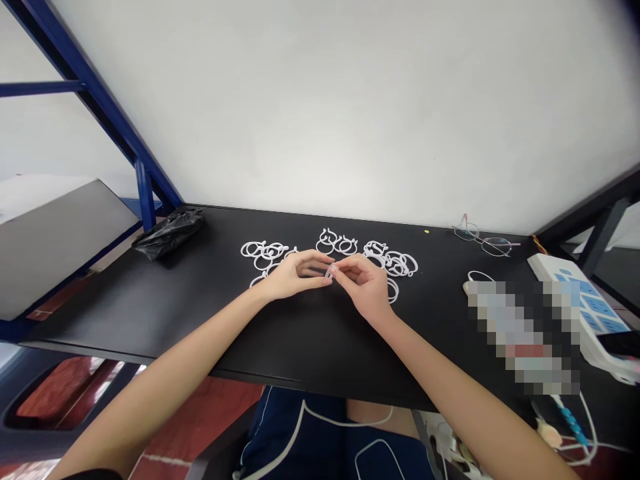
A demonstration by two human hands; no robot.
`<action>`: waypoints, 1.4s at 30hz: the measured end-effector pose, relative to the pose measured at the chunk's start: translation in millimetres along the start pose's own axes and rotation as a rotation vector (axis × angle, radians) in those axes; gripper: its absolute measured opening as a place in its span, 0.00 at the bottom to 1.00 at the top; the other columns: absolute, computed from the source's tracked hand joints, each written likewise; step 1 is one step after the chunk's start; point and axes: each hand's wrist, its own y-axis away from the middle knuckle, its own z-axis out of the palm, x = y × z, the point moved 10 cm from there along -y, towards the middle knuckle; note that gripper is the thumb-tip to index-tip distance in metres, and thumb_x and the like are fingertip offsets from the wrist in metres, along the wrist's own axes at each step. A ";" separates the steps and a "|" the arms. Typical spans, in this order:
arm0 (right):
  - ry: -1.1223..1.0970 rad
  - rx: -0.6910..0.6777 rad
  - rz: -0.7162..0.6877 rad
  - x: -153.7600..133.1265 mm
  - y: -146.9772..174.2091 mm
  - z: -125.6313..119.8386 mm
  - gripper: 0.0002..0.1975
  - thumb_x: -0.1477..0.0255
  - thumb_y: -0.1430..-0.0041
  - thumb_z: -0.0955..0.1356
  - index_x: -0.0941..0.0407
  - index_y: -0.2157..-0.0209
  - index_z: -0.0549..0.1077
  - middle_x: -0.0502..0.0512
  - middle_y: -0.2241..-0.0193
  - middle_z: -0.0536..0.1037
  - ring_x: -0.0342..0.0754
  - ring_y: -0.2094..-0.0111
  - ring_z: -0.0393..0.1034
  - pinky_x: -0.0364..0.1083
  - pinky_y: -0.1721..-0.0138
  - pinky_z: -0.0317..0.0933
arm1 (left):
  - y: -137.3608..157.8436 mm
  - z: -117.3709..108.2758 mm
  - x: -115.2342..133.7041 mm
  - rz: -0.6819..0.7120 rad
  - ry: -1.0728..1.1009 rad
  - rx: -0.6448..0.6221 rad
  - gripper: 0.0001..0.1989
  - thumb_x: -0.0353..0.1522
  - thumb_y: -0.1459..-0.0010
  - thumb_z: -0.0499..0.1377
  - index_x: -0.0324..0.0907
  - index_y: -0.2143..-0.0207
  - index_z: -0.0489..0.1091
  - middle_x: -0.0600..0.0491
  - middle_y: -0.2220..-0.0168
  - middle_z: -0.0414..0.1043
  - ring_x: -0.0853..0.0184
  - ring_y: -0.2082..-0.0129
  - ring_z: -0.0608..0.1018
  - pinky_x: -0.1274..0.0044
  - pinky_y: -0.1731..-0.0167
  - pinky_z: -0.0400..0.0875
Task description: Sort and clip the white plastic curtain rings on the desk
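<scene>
Above the black table, my two hands meet over a small white plastic ring, seen nearly edge-on and partly covered by fingers. My right hand pinches it between thumb and fingertips. From the other side, my left hand holds it, the thumb at its lower edge and the fingers at its top. Similar white rings, with knobbed ends, lie around the hands: one group beyond the left hand, a few straight behind, and a pile beyond the right hand.
A black plastic bag lies at the far left corner. Eyeglasses rest by the wall at the back right. A white power strip and a blurred-out object with cables occupy the right side. Blue metal posts rise at left.
</scene>
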 end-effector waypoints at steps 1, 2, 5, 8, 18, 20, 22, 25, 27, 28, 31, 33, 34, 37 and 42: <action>-0.028 -0.004 0.013 0.7 -0.4 0.5 0.06 0.68 0.47 0.73 0.55 0.69 0.76 0.52 0.69 0.76 0.47 0.68 0.75 0.48 0.62 0.73 | 0.3 2.7 -2.6 -0.025 -0.004 -0.021 0.22 0.33 0.49 0.68 0.39 0.52 0.69 0.44 0.52 0.73 0.59 0.51 0.77 0.66 0.52 0.73; -0.052 -0.008 0.028 1.8 -0.8 1.0 0.06 0.68 0.47 0.73 0.55 0.69 0.75 0.52 0.69 0.76 0.47 0.68 0.76 0.48 0.62 0.73 | 0.6 4.1 -4.9 -0.044 -0.007 -0.028 0.23 0.33 0.49 0.68 0.39 0.51 0.69 0.44 0.53 0.74 0.59 0.53 0.78 0.67 0.54 0.74; -0.110 0.006 0.067 6.4 -2.5 -0.6 0.07 0.67 0.48 0.74 0.55 0.69 0.75 0.52 0.71 0.77 0.47 0.68 0.76 0.47 0.63 0.73 | 0.3 0.4 -9.8 -0.081 0.000 0.017 0.26 0.34 0.50 0.68 0.38 0.49 0.68 0.45 0.58 0.75 0.61 0.57 0.79 0.68 0.57 0.75; -0.151 0.038 0.099 11.9 -4.2 -4.5 0.08 0.66 0.48 0.74 0.56 0.70 0.76 0.52 0.71 0.78 0.47 0.67 0.77 0.47 0.61 0.74 | -0.2 -10.8 -9.7 -0.087 0.003 0.115 0.24 0.37 0.51 0.68 0.37 0.53 0.71 0.45 0.59 0.77 0.62 0.60 0.79 0.69 0.58 0.74; -0.019 -0.079 0.226 22.0 4.0 11.0 0.15 0.59 0.41 0.68 0.57 0.71 0.72 0.49 0.78 0.74 0.42 0.78 0.72 0.43 0.73 0.69 | 1.7 -29.0 -9.7 -0.146 0.145 0.298 0.20 0.39 0.53 0.69 0.37 0.59 0.77 0.46 0.62 0.80 0.67 0.66 0.78 0.73 0.60 0.73; 0.017 -0.130 0.191 16.6 6.1 16.2 0.15 0.59 0.37 0.65 0.56 0.71 0.69 0.47 0.79 0.71 0.40 0.80 0.69 0.42 0.74 0.65 | 1.3 -28.4 -9.5 -0.141 0.171 0.287 0.19 0.39 0.53 0.70 0.38 0.60 0.77 0.47 0.62 0.80 0.69 0.68 0.77 0.75 0.63 0.72; 0.018 -0.197 0.169 12.4 8.9 23.0 0.15 0.60 0.35 0.63 0.55 0.71 0.66 0.45 0.81 0.68 0.39 0.81 0.66 0.41 0.76 0.62 | 0.8 -27.3 -9.1 -0.127 0.196 0.262 0.18 0.38 0.54 0.70 0.38 0.61 0.78 0.47 0.62 0.80 0.72 0.71 0.74 0.77 0.67 0.70; -0.006 -0.259 0.166 9.8 13.0 29.5 0.15 0.60 0.33 0.61 0.54 0.71 0.63 0.43 0.82 0.66 0.39 0.83 0.63 0.41 0.78 0.59 | 0.7 -24.8 -9.4 -0.117 0.235 0.213 0.16 0.37 0.52 0.69 0.39 0.61 0.78 0.48 0.62 0.80 0.76 0.77 0.68 0.78 0.70 0.68; -0.021 -0.268 0.161 8.8 14.9 31.0 0.14 0.60 0.33 0.61 0.54 0.70 0.62 0.42 0.83 0.65 0.39 0.83 0.61 0.41 0.78 0.60 | 1.2 -22.7 -10.4 -0.124 0.260 0.181 0.16 0.37 0.52 0.69 0.39 0.61 0.79 0.48 0.62 0.79 0.79 0.79 0.64 0.77 0.69 0.67; -0.026 -0.270 0.157 8.4 15.7 31.6 0.14 0.60 0.33 0.60 0.54 0.70 0.62 0.42 0.83 0.64 0.39 0.84 0.61 0.41 0.78 0.61 | 1.5 -21.8 -10.8 -0.130 0.269 0.166 0.16 0.37 0.51 0.69 0.40 0.61 0.79 0.48 0.62 0.79 0.79 0.80 0.63 0.77 0.69 0.67; -0.035 -0.270 0.142 7.5 17.4 33.1 0.14 0.60 0.33 0.60 0.53 0.70 0.62 0.41 0.83 0.63 0.39 0.84 0.60 0.42 0.76 0.63 | 2.3 -20.6 -11.0 -0.140 0.276 0.138 0.17 0.37 0.52 0.69 0.40 0.59 0.79 0.48 0.61 0.79 0.79 0.79 0.63 0.77 0.70 0.65; -0.035 -0.271 0.129 6.5 18.0 33.8 0.14 0.61 0.33 0.60 0.53 0.70 0.62 0.41 0.84 0.63 0.39 0.84 0.60 0.42 0.76 0.64 | 2.6 -20.3 -10.0 -0.142 0.270 0.125 0.18 0.37 0.52 0.69 0.40 0.58 0.78 0.47 0.61 0.79 0.77 0.78 0.64 0.77 0.72 0.63; -0.030 -0.270 0.123 5.9 18.1 33.9 0.14 0.61 0.33 0.60 0.53 0.70 0.62 0.41 0.84 0.63 0.39 0.84 0.60 0.42 0.76 0.63 | 2.6 -20.2 -9.5 -0.143 0.265 0.121 0.18 0.37 0.52 0.69 0.40 0.58 0.78 0.47 0.61 0.79 0.77 0.78 0.64 0.77 0.73 0.62; 0.004 -0.267 0.106 4.2 18.2 33.3 0.14 0.61 0.32 0.60 0.53 0.70 0.62 0.41 0.84 0.63 0.39 0.84 0.60 0.41 0.77 0.60 | 2.7 -19.7 -7.8 -0.143 0.248 0.113 0.19 0.38 0.53 0.69 0.40 0.58 0.78 0.46 0.60 0.79 0.76 0.77 0.65 0.78 0.76 0.57; 0.065 -0.264 0.092 2.1 18.8 32.2 0.14 0.62 0.32 0.59 0.53 0.70 0.61 0.42 0.84 0.64 0.38 0.84 0.59 0.41 0.79 0.55 | 2.9 -19.3 -8.8 -0.149 0.236 0.108 0.21 0.39 0.54 0.69 0.40 0.57 0.78 0.45 0.60 0.79 0.75 0.77 0.65 0.79 0.79 0.53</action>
